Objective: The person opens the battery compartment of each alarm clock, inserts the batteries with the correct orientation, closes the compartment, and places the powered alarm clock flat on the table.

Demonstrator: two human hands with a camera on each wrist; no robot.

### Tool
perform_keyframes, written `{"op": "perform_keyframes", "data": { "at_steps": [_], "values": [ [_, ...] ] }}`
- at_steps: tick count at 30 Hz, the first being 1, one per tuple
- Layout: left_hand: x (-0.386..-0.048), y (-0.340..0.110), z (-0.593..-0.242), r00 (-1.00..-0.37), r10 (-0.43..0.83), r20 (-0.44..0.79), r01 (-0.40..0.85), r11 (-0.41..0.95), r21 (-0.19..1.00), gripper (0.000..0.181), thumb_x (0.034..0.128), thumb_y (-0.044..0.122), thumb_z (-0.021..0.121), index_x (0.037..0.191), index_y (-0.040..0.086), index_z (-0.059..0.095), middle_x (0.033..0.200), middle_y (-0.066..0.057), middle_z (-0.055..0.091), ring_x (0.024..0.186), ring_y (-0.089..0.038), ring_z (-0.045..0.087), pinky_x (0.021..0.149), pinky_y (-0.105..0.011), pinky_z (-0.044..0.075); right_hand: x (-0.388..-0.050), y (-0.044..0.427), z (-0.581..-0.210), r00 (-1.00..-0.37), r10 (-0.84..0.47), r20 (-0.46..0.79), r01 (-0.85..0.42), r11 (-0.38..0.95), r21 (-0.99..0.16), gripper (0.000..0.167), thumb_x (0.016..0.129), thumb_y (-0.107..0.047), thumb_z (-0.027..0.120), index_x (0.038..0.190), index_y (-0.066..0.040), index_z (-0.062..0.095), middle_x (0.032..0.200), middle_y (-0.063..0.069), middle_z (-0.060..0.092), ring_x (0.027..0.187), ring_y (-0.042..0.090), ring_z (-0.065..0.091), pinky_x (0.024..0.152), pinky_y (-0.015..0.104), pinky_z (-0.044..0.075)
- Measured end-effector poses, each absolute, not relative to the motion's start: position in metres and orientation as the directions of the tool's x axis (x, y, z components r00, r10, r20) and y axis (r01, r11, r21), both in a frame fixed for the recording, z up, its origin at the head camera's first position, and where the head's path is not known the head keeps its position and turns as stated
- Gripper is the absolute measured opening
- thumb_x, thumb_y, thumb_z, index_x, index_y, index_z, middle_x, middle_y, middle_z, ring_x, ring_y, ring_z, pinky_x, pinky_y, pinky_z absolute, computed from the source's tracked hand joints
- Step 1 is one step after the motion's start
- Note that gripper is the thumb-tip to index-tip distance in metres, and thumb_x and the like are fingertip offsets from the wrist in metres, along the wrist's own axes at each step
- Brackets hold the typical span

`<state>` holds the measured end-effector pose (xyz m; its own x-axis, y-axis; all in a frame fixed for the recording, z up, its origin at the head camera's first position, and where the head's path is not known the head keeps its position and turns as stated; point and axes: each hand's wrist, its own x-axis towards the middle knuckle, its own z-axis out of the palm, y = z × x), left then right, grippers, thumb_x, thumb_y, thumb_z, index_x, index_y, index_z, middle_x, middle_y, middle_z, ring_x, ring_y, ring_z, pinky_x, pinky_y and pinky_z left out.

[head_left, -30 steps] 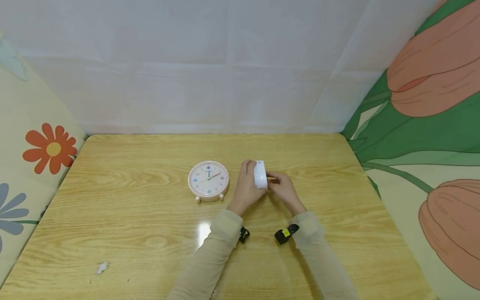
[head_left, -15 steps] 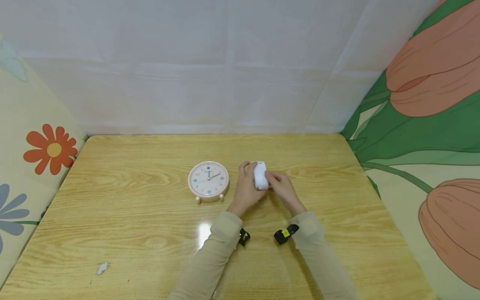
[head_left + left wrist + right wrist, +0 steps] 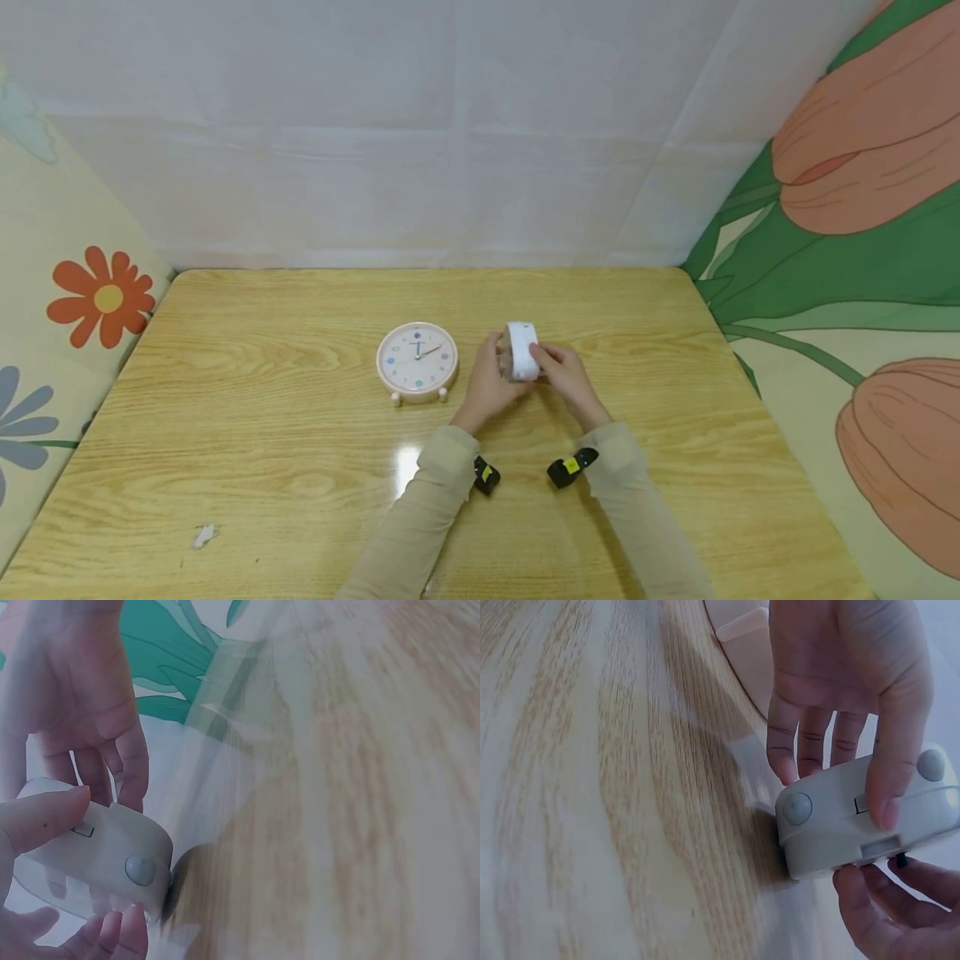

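A small white clock [image 3: 523,350] with a clear front is held up between both hands in the head view. My left hand [image 3: 489,387] grips it from the left; in the right wrist view its thumb [image 3: 889,806] lies on the side with two round grey feet, near a small latch. My right hand [image 3: 567,375] holds it from the right, thumb on the white casing. Its fingertips [image 3: 851,881] touch the back, near a small black knob [image 3: 901,859]. The clock's dial is not visible.
A round pink alarm clock [image 3: 417,360] stands to the left of the hands, dial up. The wooden table [image 3: 285,450] has a chipped pale spot [image 3: 204,536] at front left. A white sheet [image 3: 375,167] hangs behind, and flower-print walls [image 3: 862,292] flank the sides.
The white clock has turned in the hands, so its clear front now shows at the left. My right thumb has come up onto the casing. My left fingers have shifted slightly lower.
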<state>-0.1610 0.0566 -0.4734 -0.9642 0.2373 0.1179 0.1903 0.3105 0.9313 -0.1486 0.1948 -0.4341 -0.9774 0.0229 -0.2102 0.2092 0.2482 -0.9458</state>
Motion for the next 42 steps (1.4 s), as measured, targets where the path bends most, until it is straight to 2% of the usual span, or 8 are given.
{"op": "perform_keyframes", "data": {
  "at_steps": [3, 9, 16, 21, 23, 28, 34, 42],
  "values": [
    [-0.161, 0.056, -0.474, -0.964, 0.242, 0.108, 0.181, 0.305, 0.935, 0.083, 0.0624, 0.012, 0.08, 0.132, -0.002, 0.037, 0.12, -0.02, 0.046, 0.106, -0.03, 0.048, 0.085, -0.038, 0.047, -0.148, 0.196, -0.435, -0.975, 0.026, -0.221, 0.221, 0.233, -0.947, 0.043, 0.097, -0.025, 0.043, 0.123, 0.01, 0.049, 0.117, 0.026, 0.054, 0.093, 0.023, 0.057, 0.083, 0.038, 0.05],
    [-0.161, 0.054, -0.473, -0.959, 0.269, 0.091, 0.183, 0.342, 0.922, 0.084, 0.0625, 0.016, 0.08, 0.134, -0.001, 0.039, 0.12, -0.02, 0.047, 0.103, -0.029, 0.049, 0.085, -0.037, 0.047, -0.148, 0.199, -0.436, -0.971, 0.029, -0.236, 0.237, 0.187, -0.953, 0.044, 0.098, -0.025, 0.041, 0.12, 0.013, 0.05, 0.112, 0.024, 0.056, 0.086, 0.015, 0.056, 0.081, 0.038, 0.05],
    [-0.161, 0.053, -0.469, -0.955, 0.289, 0.06, 0.163, 0.346, 0.924, 0.081, 0.0716, 0.03, 0.075, 0.137, 0.003, 0.037, 0.126, -0.019, 0.045, 0.103, -0.025, 0.047, 0.085, -0.036, 0.045, -0.148, 0.2, -0.436, -0.968, 0.014, -0.252, 0.251, 0.164, -0.954, 0.045, 0.099, -0.025, 0.038, 0.12, 0.012, 0.049, 0.11, 0.02, 0.056, 0.083, 0.011, 0.055, 0.078, 0.03, 0.049],
    [-0.16, 0.052, -0.464, -0.951, 0.305, 0.038, 0.159, 0.382, 0.91, 0.078, 0.0771, 0.038, 0.069, 0.138, 0.004, 0.036, 0.128, -0.02, 0.042, 0.108, -0.027, 0.044, 0.09, -0.04, 0.042, -0.149, 0.202, -0.437, -0.965, 0.036, -0.258, 0.26, 0.107, -0.96, 0.044, 0.099, -0.023, 0.037, 0.12, 0.014, 0.048, 0.093, 0.006, 0.059, 0.077, 0.009, 0.054, 0.074, 0.03, 0.048],
    [-0.16, 0.052, -0.464, -0.95, 0.308, 0.045, 0.169, 0.387, 0.906, 0.072, 0.0822, 0.039, 0.063, 0.138, 0.003, 0.036, 0.124, -0.021, 0.043, 0.105, -0.028, 0.045, 0.088, -0.041, 0.042, -0.149, 0.202, -0.438, -0.965, 0.042, -0.259, 0.262, 0.087, -0.961, 0.043, 0.098, -0.022, 0.038, 0.119, 0.015, 0.048, 0.086, -0.001, 0.058, 0.074, 0.008, 0.054, 0.074, 0.033, 0.048],
    [-0.161, 0.051, -0.468, -0.951, 0.289, 0.107, 0.213, 0.369, 0.905, 0.051, 0.0926, 0.03, 0.048, 0.134, 0.001, 0.041, 0.109, -0.021, 0.047, 0.091, -0.027, 0.046, 0.077, -0.039, 0.044, -0.149, 0.203, -0.438, -0.962, 0.053, -0.268, 0.271, 0.051, -0.961, 0.043, 0.098, -0.02, 0.038, 0.119, 0.016, 0.047, 0.081, -0.003, 0.058, 0.072, 0.008, 0.055, 0.075, 0.036, 0.049],
    [-0.163, 0.052, -0.471, -0.967, 0.242, 0.082, 0.169, 0.365, 0.916, 0.045, 0.0917, 0.025, 0.051, 0.129, 0.0, 0.047, 0.114, -0.022, 0.047, 0.1, -0.03, 0.047, 0.088, -0.043, 0.042, -0.15, 0.202, -0.439, -0.962, 0.056, -0.269, 0.27, 0.016, -0.963, 0.042, 0.098, -0.019, 0.037, 0.119, 0.017, 0.046, 0.079, -0.004, 0.058, 0.071, 0.007, 0.056, 0.075, 0.034, 0.05],
    [-0.165, 0.056, -0.472, -0.985, 0.169, -0.023, 0.041, 0.366, 0.93, 0.06, 0.0856, 0.032, 0.059, 0.13, -0.004, 0.04, 0.125, -0.026, 0.042, 0.112, -0.034, 0.044, 0.096, -0.046, 0.038, -0.149, 0.204, -0.445, -0.965, 0.012, -0.262, 0.26, -0.084, -0.962, 0.043, 0.1, -0.016, 0.031, 0.124, 0.019, 0.039, 0.077, -0.005, 0.06, 0.07, 0.005, 0.058, 0.07, 0.027, 0.051]
  ]
}}
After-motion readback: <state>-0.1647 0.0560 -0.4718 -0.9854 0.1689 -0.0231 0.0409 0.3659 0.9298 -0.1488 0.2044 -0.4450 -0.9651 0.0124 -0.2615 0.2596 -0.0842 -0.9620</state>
